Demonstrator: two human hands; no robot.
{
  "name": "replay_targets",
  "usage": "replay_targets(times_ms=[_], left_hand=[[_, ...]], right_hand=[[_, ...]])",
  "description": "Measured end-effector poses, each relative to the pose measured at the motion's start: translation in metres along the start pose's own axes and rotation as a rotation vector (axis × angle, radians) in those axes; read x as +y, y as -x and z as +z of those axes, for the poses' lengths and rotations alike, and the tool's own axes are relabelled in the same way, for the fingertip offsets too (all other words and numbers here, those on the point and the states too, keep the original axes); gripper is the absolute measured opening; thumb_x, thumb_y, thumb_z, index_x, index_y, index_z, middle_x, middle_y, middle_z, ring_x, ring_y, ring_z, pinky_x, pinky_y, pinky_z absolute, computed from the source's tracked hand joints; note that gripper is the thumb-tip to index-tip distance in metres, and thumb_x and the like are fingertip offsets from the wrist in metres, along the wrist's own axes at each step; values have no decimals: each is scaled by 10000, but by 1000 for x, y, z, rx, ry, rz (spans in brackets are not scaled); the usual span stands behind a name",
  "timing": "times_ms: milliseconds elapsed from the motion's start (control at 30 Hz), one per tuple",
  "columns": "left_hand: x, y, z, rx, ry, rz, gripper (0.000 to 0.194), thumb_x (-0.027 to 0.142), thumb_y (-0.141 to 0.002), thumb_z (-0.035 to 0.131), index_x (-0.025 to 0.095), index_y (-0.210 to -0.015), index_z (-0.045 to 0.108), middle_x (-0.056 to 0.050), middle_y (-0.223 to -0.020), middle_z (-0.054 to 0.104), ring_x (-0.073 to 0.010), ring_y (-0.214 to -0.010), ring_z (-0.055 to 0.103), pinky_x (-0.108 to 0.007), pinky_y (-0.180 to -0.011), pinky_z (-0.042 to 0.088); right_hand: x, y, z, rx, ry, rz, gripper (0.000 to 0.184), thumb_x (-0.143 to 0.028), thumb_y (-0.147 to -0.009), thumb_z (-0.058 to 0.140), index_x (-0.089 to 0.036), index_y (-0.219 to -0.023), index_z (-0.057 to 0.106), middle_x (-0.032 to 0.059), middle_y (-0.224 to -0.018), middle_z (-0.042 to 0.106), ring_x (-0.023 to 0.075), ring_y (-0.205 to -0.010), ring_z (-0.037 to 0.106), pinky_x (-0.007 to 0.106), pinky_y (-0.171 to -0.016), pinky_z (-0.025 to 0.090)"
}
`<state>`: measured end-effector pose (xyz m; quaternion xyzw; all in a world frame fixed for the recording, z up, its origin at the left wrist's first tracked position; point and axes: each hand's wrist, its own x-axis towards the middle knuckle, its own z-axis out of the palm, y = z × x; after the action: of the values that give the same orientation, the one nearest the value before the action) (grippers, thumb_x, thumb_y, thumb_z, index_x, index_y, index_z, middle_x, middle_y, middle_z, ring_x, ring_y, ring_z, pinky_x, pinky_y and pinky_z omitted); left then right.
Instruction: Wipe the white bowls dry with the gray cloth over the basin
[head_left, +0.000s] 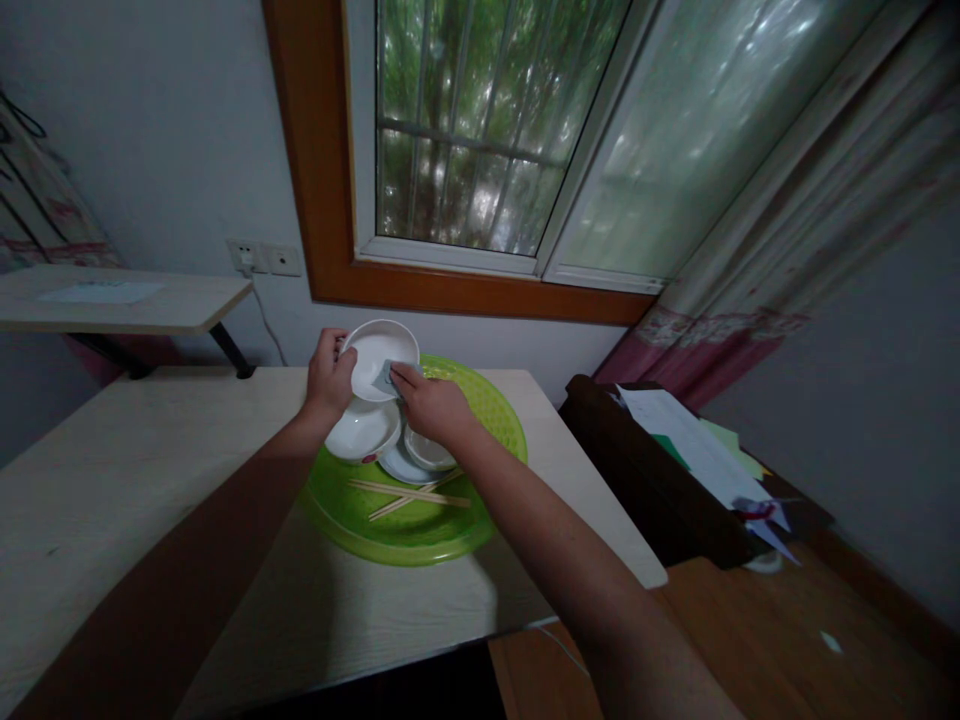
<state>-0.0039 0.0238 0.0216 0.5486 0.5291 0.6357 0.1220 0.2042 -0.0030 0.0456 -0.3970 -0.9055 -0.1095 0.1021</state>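
Note:
My left hand (330,378) grips the rim of a white bowl (371,350), tilted so its inside faces me. Pressed against the bowl's inner right side is a grey cloth (386,378), pinched in the fingers of my right hand (433,403). Both hands are above a round green tray (420,550). On the tray sit a second white bowl (364,430), a smaller bowl (427,450) partly hidden by my right wrist, and a white plate (401,466) under them. Several wooden chopsticks (409,493) lie crossed in front of the dishes.
The tray stands on a pale wooden table (285,590). A raised shelf (127,300) is at the table's left, below a wall socket (262,258). Right of the table, a dark brown piece of furniture (637,480) holds papers (690,440). A window (487,130) is behind.

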Motion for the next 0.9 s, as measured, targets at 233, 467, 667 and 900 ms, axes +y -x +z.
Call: replay_targets(times_ms=[233,467,667,900], left_hand=[[-1,1,-1,17,-30,-8,162,329,-859,502,236,-990,520,-31,-915,590,-214,-880,577,-363,-824,458],[4,2,-2,20,-23,8,152,323,-865,503,237,-989,525,-39,-930,598,-222,-891,585,-378,-846,470],[6,1,0,-3,-30,6,176,346,-836,523,239,-976,516,-33,-898,593,-222,-866,581,-370,-825,468],[9,3,1,-66,-68,19,204,349,-847,513,231,-1013,512,-37,-921,587,-217,-870,576,-371,-839,458]], right_hand=[[-9,4,5,-14,-222,-202,653,-313,-990,452,-245,-1618,290,88,-1668,363,265,-1298,606,415,-986,581],[-7,-2,16,23,-335,-204,625,-366,-1005,450,-222,-1602,334,55,-1660,387,218,-1410,517,379,-1117,502],[-2,0,9,-13,-93,-2,611,-420,-1002,437,-262,-1590,379,57,-1700,301,259,-1142,693,431,-981,591],[-4,0,3,14,13,105,670,-337,-958,470,-215,-1604,345,85,-1724,205,281,-993,732,469,-871,625]])
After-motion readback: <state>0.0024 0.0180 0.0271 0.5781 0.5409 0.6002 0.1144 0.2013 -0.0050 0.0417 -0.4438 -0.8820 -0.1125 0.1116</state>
